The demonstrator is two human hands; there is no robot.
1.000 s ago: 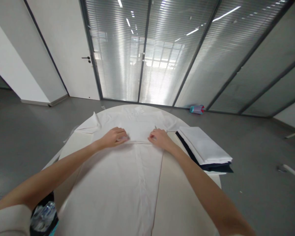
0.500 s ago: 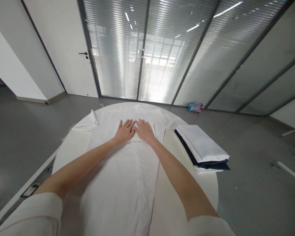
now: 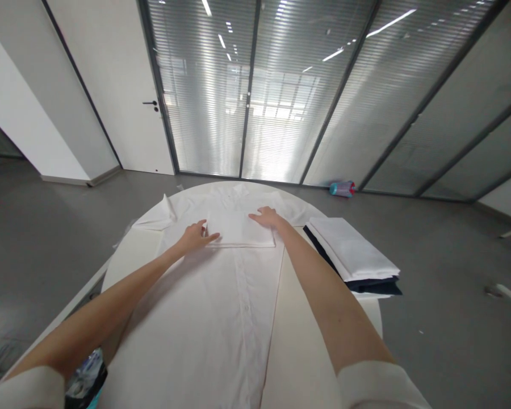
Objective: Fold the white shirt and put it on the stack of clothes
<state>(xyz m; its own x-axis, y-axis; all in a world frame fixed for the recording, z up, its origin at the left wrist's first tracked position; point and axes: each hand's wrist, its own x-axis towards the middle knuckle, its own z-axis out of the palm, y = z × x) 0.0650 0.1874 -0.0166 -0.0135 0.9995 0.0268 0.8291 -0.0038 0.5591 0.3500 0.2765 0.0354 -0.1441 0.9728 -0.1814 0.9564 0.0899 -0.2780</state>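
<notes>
Neatly spread on the round worktop (image 3: 309,341) lies a white button-front shirt (image 3: 234,318), its upper part folded into a flat rectangle (image 3: 238,229). Both grips are open: the left hand (image 3: 195,236) seems to touch the rectangle's left edge, and the right hand (image 3: 267,216) lies at its top edge. Beyond the shirt's right side, a folded white-and-navy stack (image 3: 349,253) sits near the worktop's edge, with grey floor (image 3: 443,346) beyond.

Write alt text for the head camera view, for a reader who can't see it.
A left hand and a right hand touch a folded panel of a white button-front shirt spread on a round pale table. A folded stack of white and navy cloth lies nearby, with glass partitions beyond.
</notes>
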